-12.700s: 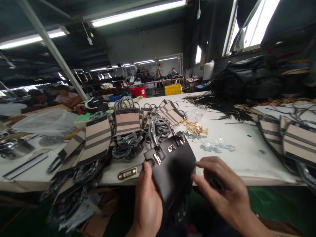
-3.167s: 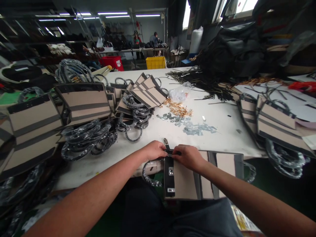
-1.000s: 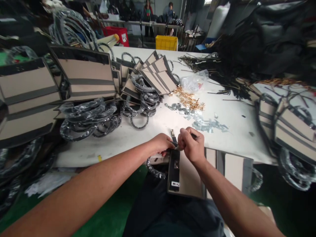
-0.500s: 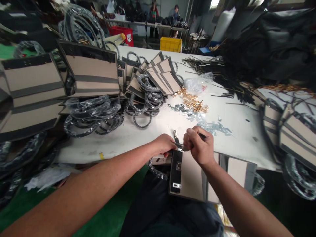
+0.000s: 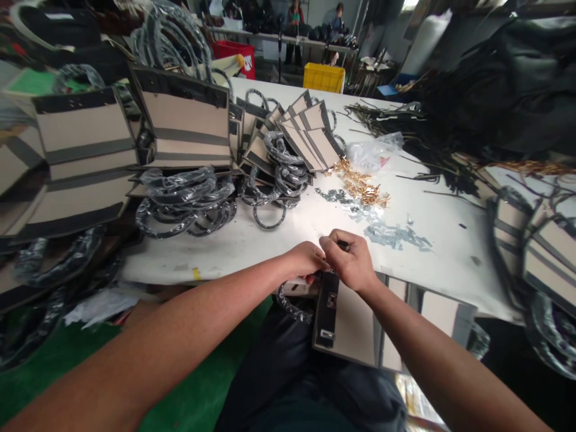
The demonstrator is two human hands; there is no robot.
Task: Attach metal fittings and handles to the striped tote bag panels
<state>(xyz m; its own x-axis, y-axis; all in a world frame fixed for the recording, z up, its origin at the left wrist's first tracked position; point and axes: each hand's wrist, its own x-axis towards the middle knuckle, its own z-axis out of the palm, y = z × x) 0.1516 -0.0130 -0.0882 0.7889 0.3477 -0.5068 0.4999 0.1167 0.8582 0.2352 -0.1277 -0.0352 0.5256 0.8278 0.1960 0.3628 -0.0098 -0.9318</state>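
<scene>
An open beige-and-black panel lies across my lap and the table's front edge, with metal fittings along its black strip. My left hand is closed at the strip's upper end, its fingertips pinching something I cannot make out. Right beside it, my right hand is wrapped round a dark-handled tool, whose working end is hidden between the hands. A plastic-wrapped handle loop hangs at the panel's left side.
Beige-and-black panels and wrapped loops crowd the left. Gold pieces, silver plates and a plastic bag lie on the white table. More panels stand right. Two people are in the background.
My right hand has moved left against my left hand, and the metal piece between them is now mostly covered. The surroundings have shifted slightly right in view.
</scene>
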